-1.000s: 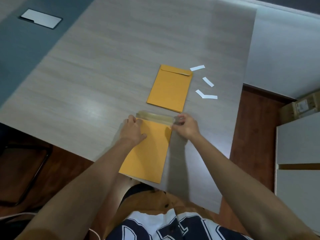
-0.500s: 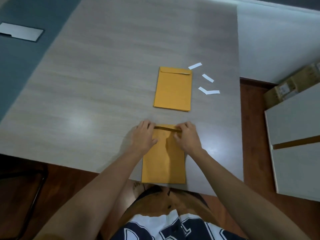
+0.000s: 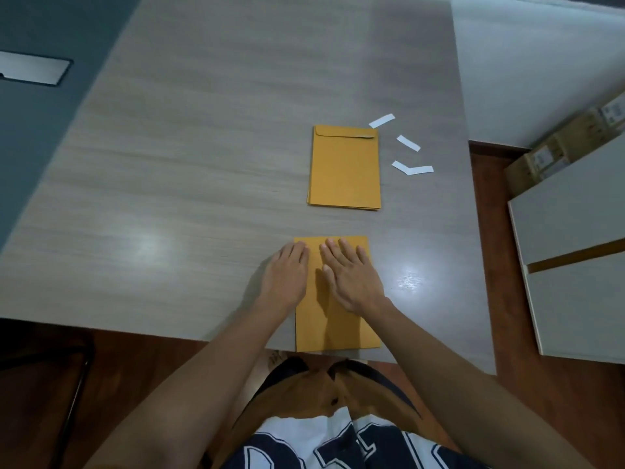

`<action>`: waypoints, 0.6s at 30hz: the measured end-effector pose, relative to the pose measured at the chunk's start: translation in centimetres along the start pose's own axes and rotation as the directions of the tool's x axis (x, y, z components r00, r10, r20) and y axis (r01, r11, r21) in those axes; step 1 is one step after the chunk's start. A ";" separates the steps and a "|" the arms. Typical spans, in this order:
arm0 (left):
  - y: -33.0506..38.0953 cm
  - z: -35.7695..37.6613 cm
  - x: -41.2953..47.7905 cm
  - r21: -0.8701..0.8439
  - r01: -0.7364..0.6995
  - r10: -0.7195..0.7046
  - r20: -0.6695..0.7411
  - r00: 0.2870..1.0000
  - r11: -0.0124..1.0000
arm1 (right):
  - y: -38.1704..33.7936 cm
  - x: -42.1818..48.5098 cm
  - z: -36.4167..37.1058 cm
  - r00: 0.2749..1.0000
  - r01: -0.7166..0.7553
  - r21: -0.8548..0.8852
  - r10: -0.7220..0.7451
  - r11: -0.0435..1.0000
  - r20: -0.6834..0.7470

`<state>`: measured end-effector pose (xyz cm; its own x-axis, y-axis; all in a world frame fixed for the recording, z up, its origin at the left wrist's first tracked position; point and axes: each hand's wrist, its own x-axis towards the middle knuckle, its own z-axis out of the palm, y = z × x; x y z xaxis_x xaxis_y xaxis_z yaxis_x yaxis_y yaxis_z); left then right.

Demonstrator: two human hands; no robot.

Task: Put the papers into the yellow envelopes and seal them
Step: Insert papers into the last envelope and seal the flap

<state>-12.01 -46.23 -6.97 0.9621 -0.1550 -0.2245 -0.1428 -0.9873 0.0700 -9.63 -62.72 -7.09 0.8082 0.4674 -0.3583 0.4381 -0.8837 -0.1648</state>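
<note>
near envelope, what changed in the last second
On the near envelope the flap, open a second ago, is now folded down. The envelope turned from slanted to straight in front of the person. The left hand and right hand let go of the flap and now press flat on its top. The far envelopes and white strips stayed put.

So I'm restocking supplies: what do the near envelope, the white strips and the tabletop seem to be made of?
Near envelope: probably kraft paper, matte yellow-brown; it lies flat with no shine. White strips: thin paper, perhaps peel-off liner; one is bent. Tabletop: likely wood-grain laminate, semi-gloss; streaked grey grain and lamp glare show.
</note>
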 end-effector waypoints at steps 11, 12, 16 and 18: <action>0.5 0.2 0.1 0.136 0.057 -0.066 0.061 0.996 0.989 | 4.4 -1.1 -1.0 0.995 -0.095 -0.167 0.100 0.981 0.020; 0.6 0.2 0.1 0.136 0.061 -0.071 0.068 0.995 0.989 | 5.1 -1.3 -1.1 0.993 -0.109 -0.169 0.115 0.980 0.024; 1.6 -0.6 0.0 0.129 0.112 -0.126 0.109 0.986 0.985 | 6.2 -1.7 -1.1 0.992 -0.117 -0.152 0.123 0.981 0.031; 2.6 -0.7 0.5 0.111 0.180 -0.193 0.125 0.973 0.977 | 6.2 -1.8 -1.1 0.994 -0.096 -0.145 0.101 0.985 0.032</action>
<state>-11.76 -48.86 -6.18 0.9347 0.0356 -0.3537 0.0077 -0.9968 -0.0800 -7.89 -69.02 -6.48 0.8353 0.3744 -0.4026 0.4110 -0.9116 0.0049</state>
